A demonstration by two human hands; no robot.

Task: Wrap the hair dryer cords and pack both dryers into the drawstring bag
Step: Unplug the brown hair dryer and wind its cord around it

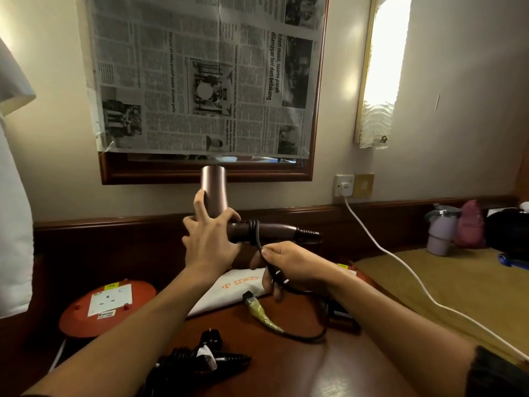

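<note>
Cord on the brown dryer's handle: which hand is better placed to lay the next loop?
Right. The right hand already pinches the cord just below the turns on the handle, while the left hand is occupied gripping the dryer body to steady it.

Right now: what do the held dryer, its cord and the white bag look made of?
Hair dryer: smooth metallic-bronze shell with a soft sheen, either painted plastic or metal. Cord: matte black rubbery sheath that bends freely. Drawstring bag: white cloth, seemingly soft fabric, with creases and orange print.
</note>
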